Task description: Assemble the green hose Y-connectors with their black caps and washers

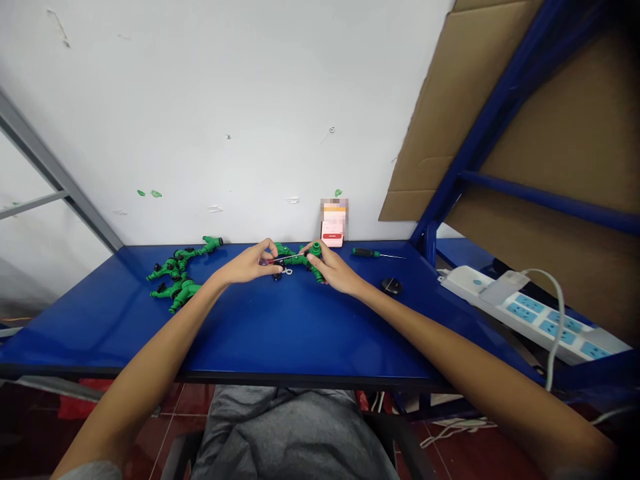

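My left hand (249,264) is closed around the handle of a small screwdriver (289,258). Its thin metal shaft points right, to the green hose fitting (316,250) that my right hand (335,268) grips. Whether the tip touches the fitting I cannot tell. More green fitting parts lie behind and between my hands, partly covered by the fingers. Just below the screwdriver shaft are a small black piece (277,274) and a pale ring-ended piece (287,271) on the blue table (300,327).
Several green fittings with black parts (183,270) are piled on the left. A phone (333,230) leans on the wall. On the right lie a green-and-black screwdriver (367,253), a black round object (391,286) and a white power strip (490,293). A blue frame (465,160) stands beyond.
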Demonstrator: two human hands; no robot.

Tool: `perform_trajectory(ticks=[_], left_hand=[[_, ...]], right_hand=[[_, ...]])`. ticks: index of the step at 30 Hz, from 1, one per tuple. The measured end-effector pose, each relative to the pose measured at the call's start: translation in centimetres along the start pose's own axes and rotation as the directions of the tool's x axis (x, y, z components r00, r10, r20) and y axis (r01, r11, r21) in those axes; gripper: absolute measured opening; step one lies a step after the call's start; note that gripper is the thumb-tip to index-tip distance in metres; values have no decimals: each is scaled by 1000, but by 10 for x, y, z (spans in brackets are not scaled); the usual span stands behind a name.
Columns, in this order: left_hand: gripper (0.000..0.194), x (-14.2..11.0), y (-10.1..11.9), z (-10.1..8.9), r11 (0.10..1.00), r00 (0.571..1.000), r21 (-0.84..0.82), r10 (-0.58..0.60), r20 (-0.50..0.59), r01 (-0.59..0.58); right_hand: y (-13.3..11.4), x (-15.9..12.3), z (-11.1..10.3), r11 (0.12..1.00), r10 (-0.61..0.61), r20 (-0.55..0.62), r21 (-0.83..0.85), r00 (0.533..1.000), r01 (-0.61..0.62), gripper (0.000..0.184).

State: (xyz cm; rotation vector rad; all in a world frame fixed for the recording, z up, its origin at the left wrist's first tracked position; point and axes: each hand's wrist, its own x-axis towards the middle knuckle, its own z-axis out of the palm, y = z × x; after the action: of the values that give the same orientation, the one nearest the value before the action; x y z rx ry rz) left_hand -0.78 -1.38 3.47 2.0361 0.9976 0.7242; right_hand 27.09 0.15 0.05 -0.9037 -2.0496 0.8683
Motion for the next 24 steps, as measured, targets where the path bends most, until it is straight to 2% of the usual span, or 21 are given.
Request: perform_trajectory(ticks=[5,10,16,20,24], left_hand=[[37,-1,1,-5,999,1000,-48,-23,19,24],[57,2,-2,-5,998,998,-9,-59,-18,59],[32,0,1,0,998,999,26,50,-22,-49],[34,2,0,4,992,991,35,123,-60,-121],[39,4,-4,7,988,991,132,94,-92,-82]], right_hand=[[0,0,-1,1000,-7,-4,-10,1000,7,42],[-3,-2,1,999,-21,20,-48,1000,22,41],[-3,-2,4,996,-43,25,-74,999,45,39],[-2,-2,4,991,-80,9,-110,997,80,35],[-2,-2,4,989,-82,2,-121,997,81,33]])
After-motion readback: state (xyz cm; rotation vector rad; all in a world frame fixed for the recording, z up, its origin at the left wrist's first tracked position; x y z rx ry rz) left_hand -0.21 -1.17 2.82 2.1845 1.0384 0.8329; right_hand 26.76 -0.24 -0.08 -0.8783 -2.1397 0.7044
